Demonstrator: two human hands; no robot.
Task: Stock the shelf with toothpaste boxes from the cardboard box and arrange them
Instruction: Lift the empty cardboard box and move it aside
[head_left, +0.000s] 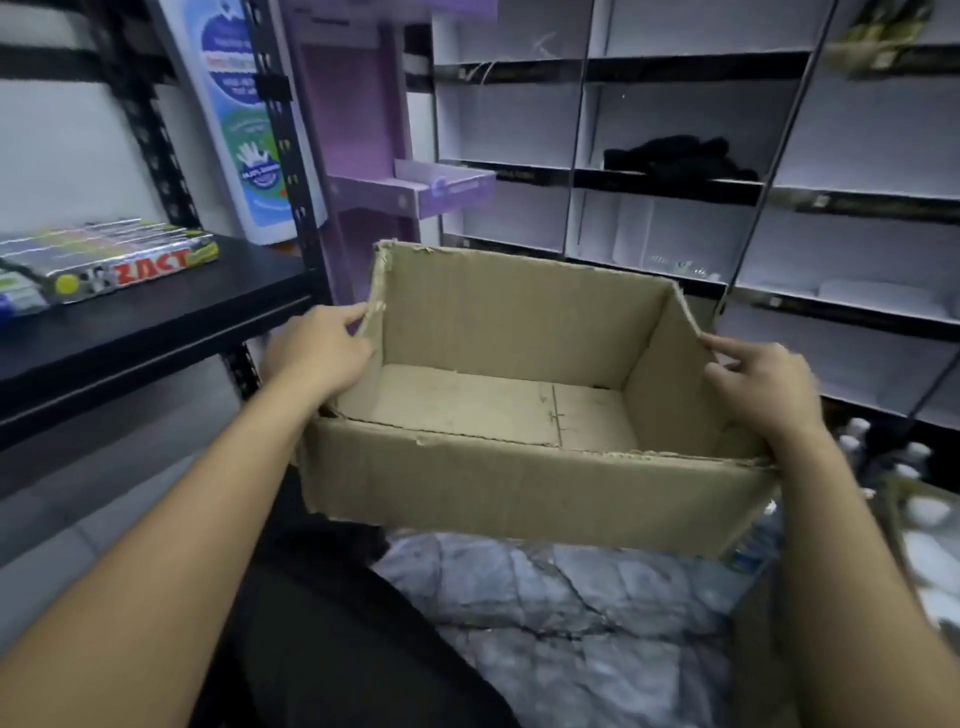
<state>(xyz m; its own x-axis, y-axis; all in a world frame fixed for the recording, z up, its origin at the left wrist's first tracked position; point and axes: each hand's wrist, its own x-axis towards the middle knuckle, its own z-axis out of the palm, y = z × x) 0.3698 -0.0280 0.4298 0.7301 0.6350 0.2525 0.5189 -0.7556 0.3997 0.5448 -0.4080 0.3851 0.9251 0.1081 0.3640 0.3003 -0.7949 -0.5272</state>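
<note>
A brown cardboard box (519, 478) hangs in front of me, top open, its inside holding nothing I can see. My left hand (322, 348) grips the box's left wall near the torn rim. My right hand (758, 384) grips the right wall, fingers curled over its edge. Several toothpaste boxes (109, 257) with red lettering lie flat in a row on the black shelf (171, 322) at the left.
White shelving (675, 130) fills the back and right, with a dark bundle (675, 158) on one level. A purple display stand (410, 192) rises behind the box. Crinkled plastic wrap (545, 613) covers the floor below; white bottle caps (904, 473) cluster at right.
</note>
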